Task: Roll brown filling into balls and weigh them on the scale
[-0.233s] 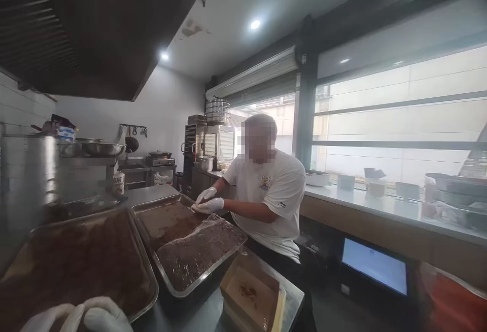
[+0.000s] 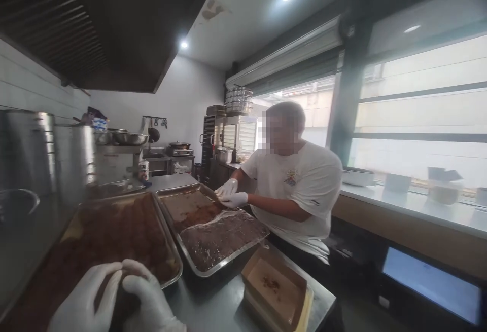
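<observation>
My left hand [image 2: 87, 294] and my right hand [image 2: 147, 291], both in white gloves, meet at the bottom left over the near tray [image 2: 175, 271]. Their fingers are closed, thumbs and fingertips drawn together. Whatever lies between them, if anything, is hidden. In the metal tray beneath them is a dark reddish-brown food [image 2: 125, 225] in rounded lumps, blurred. A second metal tray [image 2: 213, 272] stands beside it, with a dark brown mass [image 2: 224, 235] partly under clear plastic film [image 2: 207, 223].
Across the second tray a co-worker in a white T-shirt [image 2: 300, 190] holds both gloved hands [image 2: 232, 197] together over its far edge. A brown cardboard box [image 2: 279, 291] with dark crumbs stands at the counter's right corner. Tall metal pots [image 2: 72, 159] stand left, below a range hood [image 2: 152, 28].
My view has swung left and down, so the scene sits further right. My hands have come up into fuller view, with both now visible and fingertips together.
</observation>
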Action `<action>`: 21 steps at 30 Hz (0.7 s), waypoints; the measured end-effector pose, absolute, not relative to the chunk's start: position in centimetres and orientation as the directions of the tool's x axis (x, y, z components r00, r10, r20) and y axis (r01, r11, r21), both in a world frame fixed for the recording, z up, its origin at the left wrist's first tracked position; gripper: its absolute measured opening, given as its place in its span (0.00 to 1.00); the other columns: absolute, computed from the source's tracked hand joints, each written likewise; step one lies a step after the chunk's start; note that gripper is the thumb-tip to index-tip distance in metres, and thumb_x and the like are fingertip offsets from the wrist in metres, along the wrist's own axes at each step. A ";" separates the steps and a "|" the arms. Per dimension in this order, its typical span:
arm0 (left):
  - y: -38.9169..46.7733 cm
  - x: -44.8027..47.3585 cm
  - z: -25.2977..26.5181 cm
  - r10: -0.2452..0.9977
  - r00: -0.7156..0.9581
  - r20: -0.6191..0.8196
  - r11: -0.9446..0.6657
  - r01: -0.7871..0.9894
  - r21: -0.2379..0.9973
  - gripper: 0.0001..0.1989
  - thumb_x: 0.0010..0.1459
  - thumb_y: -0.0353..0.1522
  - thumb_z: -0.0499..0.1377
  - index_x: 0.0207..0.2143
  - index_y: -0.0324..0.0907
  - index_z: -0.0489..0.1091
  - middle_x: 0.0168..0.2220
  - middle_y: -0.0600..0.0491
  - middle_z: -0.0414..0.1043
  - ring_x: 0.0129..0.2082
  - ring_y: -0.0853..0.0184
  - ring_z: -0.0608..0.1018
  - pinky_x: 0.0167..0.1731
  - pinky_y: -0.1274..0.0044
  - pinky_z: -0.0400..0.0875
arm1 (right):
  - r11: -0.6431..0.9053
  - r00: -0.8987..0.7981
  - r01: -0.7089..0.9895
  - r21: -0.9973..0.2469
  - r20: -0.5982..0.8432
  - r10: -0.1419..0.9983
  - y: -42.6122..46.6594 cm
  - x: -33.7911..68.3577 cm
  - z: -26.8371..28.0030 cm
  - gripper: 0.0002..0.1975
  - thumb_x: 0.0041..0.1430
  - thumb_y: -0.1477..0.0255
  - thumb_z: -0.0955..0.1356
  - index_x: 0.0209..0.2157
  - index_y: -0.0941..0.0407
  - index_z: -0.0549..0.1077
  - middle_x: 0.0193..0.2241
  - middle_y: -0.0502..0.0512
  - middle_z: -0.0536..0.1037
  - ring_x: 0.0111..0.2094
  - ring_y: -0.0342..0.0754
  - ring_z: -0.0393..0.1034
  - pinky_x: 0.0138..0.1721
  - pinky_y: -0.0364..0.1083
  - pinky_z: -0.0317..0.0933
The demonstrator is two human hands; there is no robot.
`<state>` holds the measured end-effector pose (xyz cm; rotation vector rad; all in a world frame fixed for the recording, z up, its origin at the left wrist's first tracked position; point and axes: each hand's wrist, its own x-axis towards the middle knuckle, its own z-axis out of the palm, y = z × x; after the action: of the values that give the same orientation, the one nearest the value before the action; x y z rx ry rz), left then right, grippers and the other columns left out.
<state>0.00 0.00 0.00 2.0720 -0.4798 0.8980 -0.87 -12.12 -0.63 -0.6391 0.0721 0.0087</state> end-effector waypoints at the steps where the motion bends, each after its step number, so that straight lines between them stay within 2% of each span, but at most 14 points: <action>1: 0.2 0.2 -0.3 -0.066 0.648 0.759 -0.611 -0.627 0.483 0.08 0.64 0.41 0.59 0.44 0.54 0.75 0.43 0.61 0.81 0.41 0.63 0.83 0.38 0.73 0.77 | 0.797 0.999 -0.032 -0.603 -0.020 0.025 -12.1 -1.3 0.0 0.29 0.25 0.70 0.81 0.38 0.58 0.81 0.34 0.56 0.83 0.39 0.52 0.75 0.49 0.49 0.64; 4: 0.1 -0.2 -0.2 -0.064 0.568 0.820 -0.583 -0.688 0.431 0.06 0.69 0.37 0.58 0.46 0.51 0.73 0.45 0.59 0.78 0.46 0.67 0.80 0.49 0.75 0.72 | 0.801 0.979 -0.034 -0.597 0.142 0.147 -12.6 -2.8 1.2 0.21 0.48 0.69 0.77 0.45 0.60 0.80 0.43 0.57 0.82 0.47 0.49 0.74 0.57 0.48 0.63; 5: -0.1 -0.5 0.0 -0.060 0.525 0.849 -0.565 -0.719 0.405 0.05 0.70 0.35 0.58 0.46 0.50 0.73 0.45 0.57 0.77 0.47 0.67 0.79 0.51 0.75 0.70 | 0.787 0.968 -0.071 -0.613 0.150 0.204 -12.9 -3.1 1.3 0.20 0.54 0.67 0.75 0.47 0.60 0.80 0.46 0.58 0.81 0.49 0.49 0.73 0.59 0.47 0.63; 7: -0.5 -1.0 0.5 -0.065 0.447 0.892 -0.526 -0.775 0.351 0.06 0.69 0.30 0.58 0.46 0.47 0.72 0.45 0.54 0.75 0.48 0.67 0.77 0.52 0.75 0.69 | 0.738 0.942 -0.176 -0.651 0.105 0.317 -13.3 -3.3 1.2 0.16 0.58 0.67 0.73 0.46 0.59 0.81 0.46 0.57 0.80 0.48 0.48 0.72 0.54 0.46 0.67; 9: -0.8 -1.3 1.0 -0.080 0.447 0.891 -0.491 -0.795 0.355 0.07 0.69 0.28 0.58 0.47 0.46 0.72 0.45 0.52 0.74 0.49 0.67 0.75 0.52 0.75 0.69 | 0.704 0.921 -0.240 -0.668 0.072 0.383 -13.5 -2.9 0.9 0.12 0.57 0.70 0.73 0.43 0.58 0.81 0.42 0.55 0.80 0.44 0.47 0.72 0.45 0.44 0.69; 11: -0.9 -1.3 1.3 -0.109 0.505 0.856 -0.473 -0.784 0.402 0.07 0.70 0.28 0.57 0.47 0.46 0.71 0.45 0.53 0.73 0.49 0.67 0.75 0.52 0.74 0.69 | 0.704 0.922 -0.240 -0.668 0.070 0.381 -13.6 -2.5 0.8 0.11 0.55 0.74 0.74 0.42 0.57 0.81 0.42 0.54 0.79 0.42 0.45 0.72 0.41 0.43 0.69; 15: -0.9 -1.3 1.5 -0.168 0.609 0.775 -0.478 -0.738 0.477 0.06 0.71 0.30 0.54 0.46 0.47 0.71 0.45 0.53 0.73 0.47 0.65 0.74 0.50 0.70 0.69 | 0.723 0.957 -0.188 -0.665 0.041 0.287 -13.4 -2.0 1.1 0.15 0.49 0.75 0.76 0.42 0.58 0.81 0.39 0.55 0.79 0.40 0.45 0.73 0.39 0.42 0.69; 21: -1.0 -1.5 1.2 -0.152 0.589 0.794 -0.500 -0.739 0.452 0.06 0.69 0.31 0.56 0.46 0.46 0.70 0.45 0.51 0.73 0.46 0.63 0.74 0.49 0.68 0.70 | 0.681 0.967 -0.179 -0.710 0.001 0.256 -13.4 -2.3 1.1 0.18 0.48 0.73 0.78 0.43 0.56 0.80 0.40 0.54 0.79 0.37 0.44 0.71 0.38 0.42 0.69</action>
<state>-1.51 -0.97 1.19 1.9866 -0.7091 0.8930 -2.35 -13.37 1.06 -0.7846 -0.1031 0.2444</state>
